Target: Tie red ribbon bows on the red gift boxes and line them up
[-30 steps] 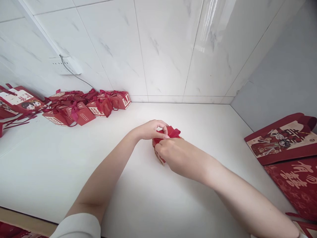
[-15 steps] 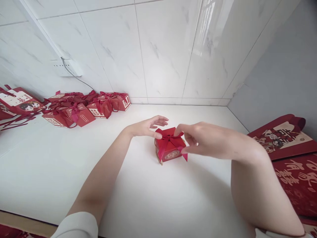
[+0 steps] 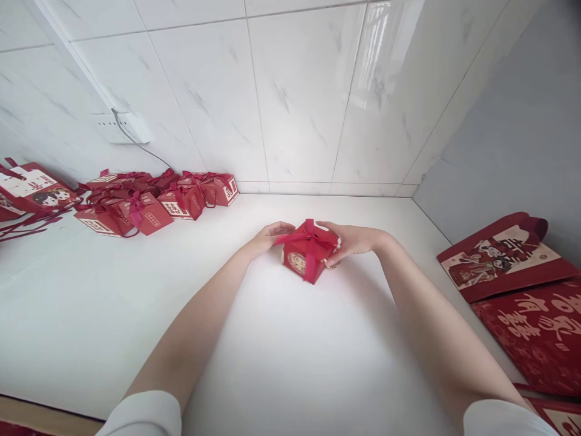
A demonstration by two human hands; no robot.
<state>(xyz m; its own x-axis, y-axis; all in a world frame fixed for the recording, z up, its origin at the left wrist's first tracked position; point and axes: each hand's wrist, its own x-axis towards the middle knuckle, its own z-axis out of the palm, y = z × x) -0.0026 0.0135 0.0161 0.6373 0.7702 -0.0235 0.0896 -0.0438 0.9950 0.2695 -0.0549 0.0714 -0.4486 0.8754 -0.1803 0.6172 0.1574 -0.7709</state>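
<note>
A small red gift box (image 3: 305, 259) with a red ribbon bow on top is held between both hands above the middle of the white table (image 3: 290, 351). My left hand (image 3: 267, 237) cups its left side. My right hand (image 3: 351, 240) grips its right side, fingers curled around the edge. The box is turned so one corner and a gold emblem face me, and a ribbon tail hangs down its front.
Several finished red ribbon-tied boxes (image 3: 149, 200) crowd the back left by the tiled wall, below a wall socket with a cable (image 3: 124, 127). A larger red printed box (image 3: 34, 191) sits at far left. Flat red printed bags (image 3: 512, 257) lie at the right.
My hands went from fingering the bow to parting above it, then closed on the box's two sides. The box has turned and shifted slightly away from me.
</note>
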